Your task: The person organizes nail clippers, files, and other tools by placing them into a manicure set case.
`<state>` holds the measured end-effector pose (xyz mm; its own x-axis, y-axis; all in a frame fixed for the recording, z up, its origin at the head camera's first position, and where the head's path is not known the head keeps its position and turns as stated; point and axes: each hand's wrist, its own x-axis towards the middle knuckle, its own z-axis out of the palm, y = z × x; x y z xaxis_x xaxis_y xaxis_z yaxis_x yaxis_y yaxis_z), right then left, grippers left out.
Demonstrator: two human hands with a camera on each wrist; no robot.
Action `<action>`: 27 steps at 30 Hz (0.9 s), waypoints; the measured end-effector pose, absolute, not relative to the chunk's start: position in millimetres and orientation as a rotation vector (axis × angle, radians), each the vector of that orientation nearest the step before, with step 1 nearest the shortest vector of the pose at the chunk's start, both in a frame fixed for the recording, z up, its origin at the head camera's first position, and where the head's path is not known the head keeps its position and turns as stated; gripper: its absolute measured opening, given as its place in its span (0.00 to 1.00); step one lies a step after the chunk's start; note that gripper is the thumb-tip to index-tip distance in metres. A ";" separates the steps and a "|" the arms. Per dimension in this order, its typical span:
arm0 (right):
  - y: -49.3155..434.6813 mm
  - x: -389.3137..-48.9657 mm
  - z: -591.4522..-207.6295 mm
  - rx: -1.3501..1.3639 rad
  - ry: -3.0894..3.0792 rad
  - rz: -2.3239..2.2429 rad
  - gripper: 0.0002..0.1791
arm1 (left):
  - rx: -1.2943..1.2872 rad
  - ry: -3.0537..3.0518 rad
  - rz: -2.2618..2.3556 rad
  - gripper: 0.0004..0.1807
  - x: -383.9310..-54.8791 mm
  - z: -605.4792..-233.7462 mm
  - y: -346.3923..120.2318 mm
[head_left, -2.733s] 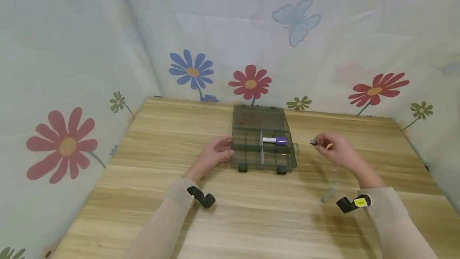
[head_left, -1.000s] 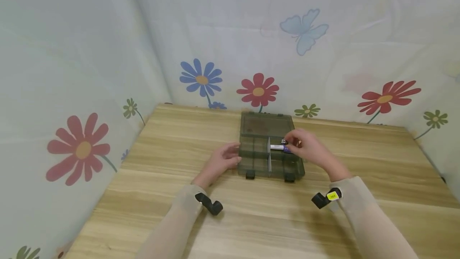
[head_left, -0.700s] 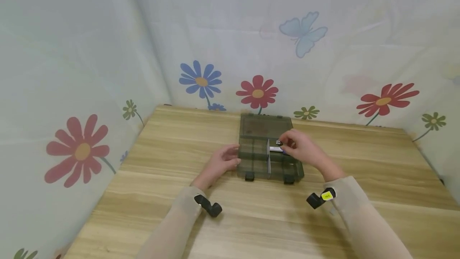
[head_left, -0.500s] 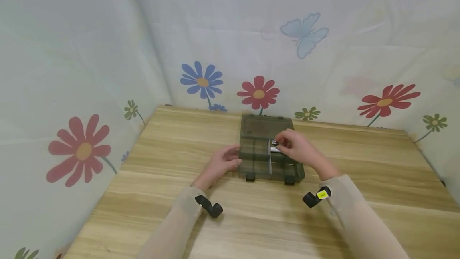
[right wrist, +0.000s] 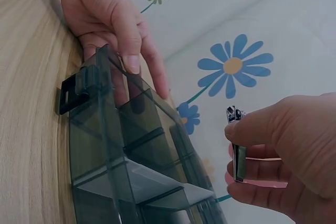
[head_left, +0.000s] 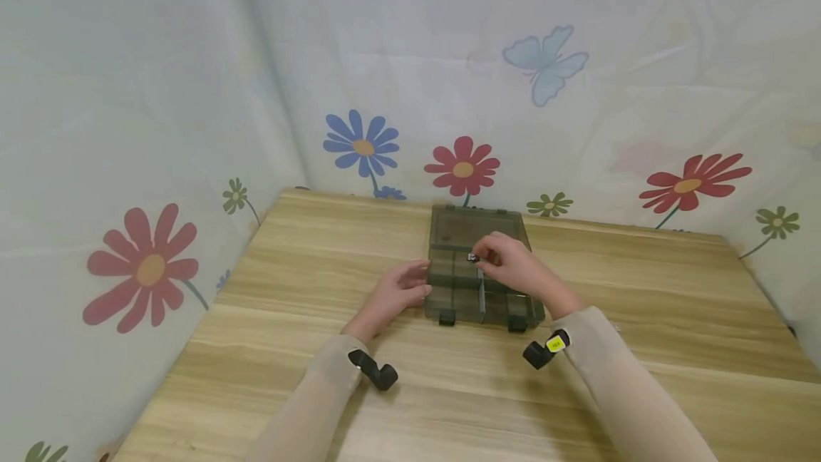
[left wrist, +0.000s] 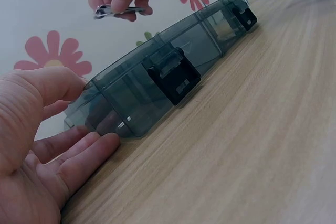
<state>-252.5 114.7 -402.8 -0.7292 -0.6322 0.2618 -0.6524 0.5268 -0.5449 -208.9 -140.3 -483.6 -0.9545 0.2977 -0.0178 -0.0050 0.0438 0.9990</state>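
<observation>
Nail clipper (head_left: 472,258) pinched in R hand (head_left: 511,264) above div'd box (head_left: 463,314), lid (head_left: 465,225) back; L hand (head_left: 394,295) loosely curved, touching box end.

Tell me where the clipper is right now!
In the head view, just right of the middle, the clipper is pinched in the right hand, up above the open box.
</observation>
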 end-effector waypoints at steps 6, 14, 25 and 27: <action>106.2 -255.3 -410.9 1.175 -2.714 0.951 0.08 | 0.275 2.127 2.020 0.31 -211.4 -494.5 -139.3; 98.2 -259.3 -420.2 1.161 -2.737 0.943 0.08 | 0.267 2.121 2.029 0.31 -210.5 -497.0 -138.7; 86.8 -266.5 -430.2 1.135 -2.818 0.889 0.08 | 0.281 2.104 2.003 0.32 -209.3 -487.7 -140.1; 86.0 -268.0 -432.1 1.133 -2.824 0.877 0.08 | 0.276 2.096 2.006 0.32 -210.0 -487.5 -140.2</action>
